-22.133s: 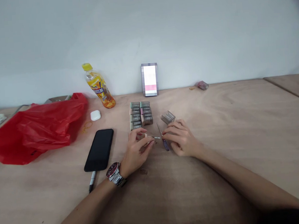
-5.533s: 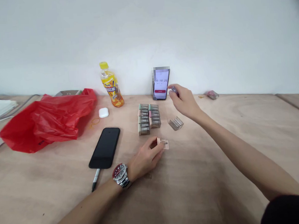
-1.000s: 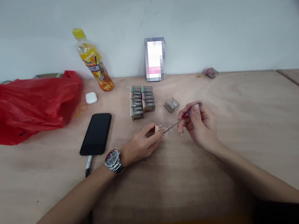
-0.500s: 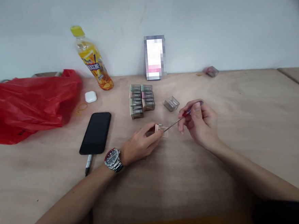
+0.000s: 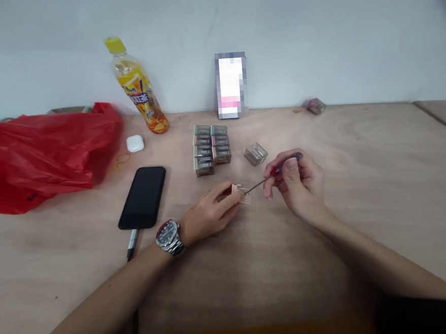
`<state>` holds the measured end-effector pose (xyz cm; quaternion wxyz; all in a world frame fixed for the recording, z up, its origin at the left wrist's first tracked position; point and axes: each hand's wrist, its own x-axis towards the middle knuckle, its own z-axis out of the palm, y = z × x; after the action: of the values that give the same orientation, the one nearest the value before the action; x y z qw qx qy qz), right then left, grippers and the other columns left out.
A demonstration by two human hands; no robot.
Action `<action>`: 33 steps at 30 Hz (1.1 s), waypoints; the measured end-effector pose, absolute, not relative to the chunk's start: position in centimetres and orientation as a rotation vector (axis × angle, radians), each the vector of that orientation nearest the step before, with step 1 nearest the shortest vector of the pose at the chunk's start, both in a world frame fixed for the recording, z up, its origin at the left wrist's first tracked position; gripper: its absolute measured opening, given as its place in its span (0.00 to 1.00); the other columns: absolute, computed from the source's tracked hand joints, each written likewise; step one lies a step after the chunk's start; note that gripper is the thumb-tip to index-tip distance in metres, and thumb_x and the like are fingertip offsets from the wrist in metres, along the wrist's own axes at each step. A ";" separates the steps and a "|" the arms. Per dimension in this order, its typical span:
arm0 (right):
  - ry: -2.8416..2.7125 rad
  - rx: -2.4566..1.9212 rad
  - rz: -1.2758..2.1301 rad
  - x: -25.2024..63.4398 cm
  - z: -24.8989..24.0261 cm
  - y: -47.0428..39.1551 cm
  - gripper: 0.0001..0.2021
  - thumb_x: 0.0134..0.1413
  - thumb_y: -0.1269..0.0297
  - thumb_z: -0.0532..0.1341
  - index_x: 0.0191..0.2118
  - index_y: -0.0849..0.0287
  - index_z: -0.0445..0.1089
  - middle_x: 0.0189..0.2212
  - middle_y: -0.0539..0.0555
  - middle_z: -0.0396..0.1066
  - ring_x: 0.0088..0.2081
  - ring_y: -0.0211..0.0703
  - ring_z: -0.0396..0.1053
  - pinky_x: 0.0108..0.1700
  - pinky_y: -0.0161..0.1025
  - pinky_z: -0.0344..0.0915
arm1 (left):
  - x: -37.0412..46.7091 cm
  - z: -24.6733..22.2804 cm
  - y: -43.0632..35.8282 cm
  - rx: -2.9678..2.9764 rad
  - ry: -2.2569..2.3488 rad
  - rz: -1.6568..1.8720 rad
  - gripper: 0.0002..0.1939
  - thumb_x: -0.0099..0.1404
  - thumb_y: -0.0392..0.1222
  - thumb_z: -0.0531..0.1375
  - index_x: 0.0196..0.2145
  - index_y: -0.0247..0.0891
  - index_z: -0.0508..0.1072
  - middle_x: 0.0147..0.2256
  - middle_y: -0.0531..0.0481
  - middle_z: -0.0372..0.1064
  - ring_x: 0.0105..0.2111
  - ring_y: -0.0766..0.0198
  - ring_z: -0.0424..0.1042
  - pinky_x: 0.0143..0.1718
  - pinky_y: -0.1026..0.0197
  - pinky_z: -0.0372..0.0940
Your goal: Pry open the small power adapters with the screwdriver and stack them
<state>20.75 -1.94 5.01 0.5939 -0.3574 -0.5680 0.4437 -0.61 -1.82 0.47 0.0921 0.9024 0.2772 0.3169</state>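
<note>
Between the fingers of my left hand (image 5: 214,208) is a small pinkish-white frame (image 5: 245,198), held low over the table. My right hand (image 5: 298,182) grips a screwdriver (image 5: 278,168) by its red and purple handle. The thin metal shaft slants down to the left, and its tip meets the frame beside my left fingertips. Beyond my left hand, several small smoky boxes with pastel edges (image 5: 204,167) stand in two columns. One clear grey cover (image 5: 256,154) lies apart, near my right fingers.
A black phone (image 5: 142,198) with a cable lies left of my wrist. Behind it are a white earphone case (image 5: 135,143), a red bag (image 5: 46,154) and a drink bottle (image 5: 139,91). Another phone (image 5: 231,85) leans on the wall; a small reddish box (image 5: 315,106) sits far right.
My right fingers and the screwdriver handle have shifted very slightly, while the tip stays at the frame. My left hand looks nearly still.
</note>
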 end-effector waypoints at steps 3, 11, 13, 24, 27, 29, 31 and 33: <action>-1.335 -0.826 1.036 20.8 5.2 -2.0 0.12 0.63 0.52 0.56 0.36 0.55 0.65 0.29 0.48 0.67 0.20 0.32 0.68 0.20 0.33 0.66 | -0.6 0.2 -1.8 2.676 0.823 0.997 0.18 0.68 0.35 0.56 0.55 0.39 0.65 0.50 0.41 0.67 0.48 0.60 0.72 0.49 0.57 0.72; -1.651 -0.855 1.073 22.1 7.4 -2.4 0.09 0.64 0.60 0.57 0.46 0.57 0.67 0.38 0.54 0.74 0.29 0.38 0.75 0.32 0.40 0.73 | -0.5 0.4 -1.9 2.638 0.845 1.029 0.22 0.67 0.35 0.57 0.58 0.36 0.60 0.51 0.40 0.67 0.50 0.59 0.72 0.52 0.57 0.71; -1.728 -0.868 1.066 22.3 7.8 -2.4 0.08 0.63 0.62 0.58 0.45 0.57 0.69 0.38 0.55 0.75 0.30 0.40 0.76 0.32 0.41 0.74 | -0.5 0.4 -1.9 2.639 0.853 1.033 0.22 0.67 0.36 0.58 0.58 0.35 0.60 0.51 0.39 0.68 0.50 0.58 0.72 0.52 0.56 0.71; -1.656 -0.956 0.914 21.5 6.0 -2.2 0.04 0.57 0.65 0.64 0.36 0.55 0.68 0.28 0.47 0.69 0.25 0.37 0.73 0.26 0.36 0.72 | -0.5 0.6 -1.9 2.624 0.872 0.912 0.22 0.69 0.37 0.55 0.60 0.37 0.59 0.52 0.38 0.66 0.49 0.57 0.72 0.50 0.54 0.71; -1.700 -0.954 0.947 21.7 6.2 -2.2 0.05 0.59 0.65 0.62 0.41 0.56 0.68 0.32 0.49 0.71 0.29 0.38 0.75 0.30 0.37 0.73 | -0.6 0.6 -1.7 2.649 0.833 0.888 0.19 0.69 0.36 0.54 0.57 0.37 0.62 0.51 0.38 0.65 0.48 0.58 0.71 0.49 0.55 0.71; -1.743 -0.949 0.965 21.8 6.4 -2.2 0.06 0.61 0.65 0.61 0.43 0.57 0.68 0.34 0.51 0.72 0.31 0.39 0.76 0.31 0.37 0.74 | -0.6 0.7 -1.6 2.678 0.803 0.829 0.17 0.69 0.34 0.53 0.55 0.37 0.64 0.51 0.38 0.63 0.49 0.58 0.70 0.49 0.55 0.71; -1.765 -0.929 0.971 21.9 6.5 -2.2 0.06 0.61 0.65 0.60 0.43 0.57 0.68 0.34 0.52 0.73 0.31 0.39 0.76 0.31 0.37 0.74 | -0.7 0.8 -1.6 2.698 0.791 0.783 0.16 0.69 0.33 0.52 0.53 0.36 0.65 0.52 0.37 0.62 0.49 0.58 0.69 0.48 0.55 0.71; -1.774 -0.916 0.971 22.0 6.5 -2.3 0.06 0.61 0.65 0.60 0.44 0.57 0.67 0.33 0.51 0.73 0.31 0.39 0.76 0.30 0.36 0.73 | -0.7 1.0 -1.6 2.709 0.785 0.757 0.16 0.69 0.33 0.52 0.53 0.35 0.65 0.52 0.37 0.62 0.48 0.58 0.69 0.47 0.56 0.71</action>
<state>21.95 -2.25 6.53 0.4447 -0.3695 -0.7157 0.3918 -0.69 -1.58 1.00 0.1104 0.9220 0.2672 0.2577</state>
